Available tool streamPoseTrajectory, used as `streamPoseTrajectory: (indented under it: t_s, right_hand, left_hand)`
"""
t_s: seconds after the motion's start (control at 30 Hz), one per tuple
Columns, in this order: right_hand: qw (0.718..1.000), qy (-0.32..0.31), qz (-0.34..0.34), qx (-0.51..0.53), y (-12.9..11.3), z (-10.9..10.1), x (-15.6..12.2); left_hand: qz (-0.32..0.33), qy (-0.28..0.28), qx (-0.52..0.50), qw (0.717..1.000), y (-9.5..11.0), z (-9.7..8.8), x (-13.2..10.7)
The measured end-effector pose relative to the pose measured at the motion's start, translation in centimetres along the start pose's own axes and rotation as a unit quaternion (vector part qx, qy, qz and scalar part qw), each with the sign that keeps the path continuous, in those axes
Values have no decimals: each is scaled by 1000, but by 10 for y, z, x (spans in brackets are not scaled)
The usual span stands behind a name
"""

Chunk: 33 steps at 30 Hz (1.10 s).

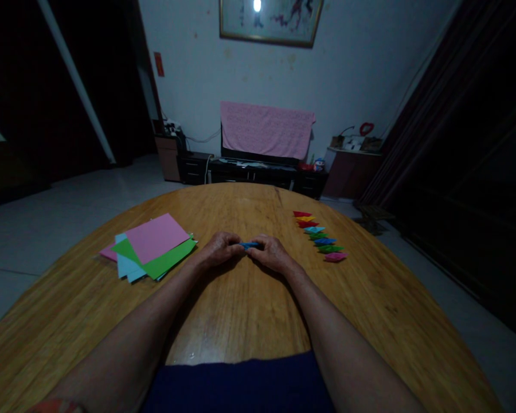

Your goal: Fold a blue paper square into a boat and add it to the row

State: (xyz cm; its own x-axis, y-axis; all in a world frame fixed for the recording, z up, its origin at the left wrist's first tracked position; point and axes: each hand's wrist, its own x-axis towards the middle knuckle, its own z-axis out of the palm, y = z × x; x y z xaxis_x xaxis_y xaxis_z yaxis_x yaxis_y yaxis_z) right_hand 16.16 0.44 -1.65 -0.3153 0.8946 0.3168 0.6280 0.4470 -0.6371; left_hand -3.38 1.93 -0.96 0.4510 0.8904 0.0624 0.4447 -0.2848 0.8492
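Note:
Between my two hands, over the middle of the table, is a small piece of folded blue paper [249, 245]. My left hand [220, 249] pinches its left end, and my right hand [272, 252] pinches the right end. The fingers hide most of its shape. Off to the right, a slanting row of several small folded paper boats [320, 241] lies on the table, in red, yellow, light blue, green, blue and pink. To the left is a loose pile of paper sheets, with a pink sheet [157, 236] over a green sheet [172, 261] and light blue ones [126, 267].
The round wooden table [241, 206] fills the foreground, its curved far edge facing a low black cabinet [251, 174]. On that cabinet a pink cloth [266, 129] hangs over a screen. A framed picture [270, 20] is on the wall, and a dark curtain [413, 115] hangs at right.

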Motion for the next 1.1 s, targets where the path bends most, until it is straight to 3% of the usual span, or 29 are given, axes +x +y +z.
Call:
streamPoseTrajectory:
  t_s: [0.3, 0.57, 0.73, 1.1]
  right_hand:
    - [983, -45, 85, 154, 3, 2, -3]
    - [994, -43, 70, 66, 1, 1, -3]
    - [997, -37, 47, 45, 0, 0, -4]
    - [998, -30, 49, 33, -3, 0, -4]
  left_hand:
    - [-60, -25, -88, 994, 10, 0, -6]
    - [-46, -21, -64, 997, 12, 5, -8]
    - [-30, -23, -14, 999, 13, 1, -7]
    - [-1, -31, -27, 999, 13, 1, -9]
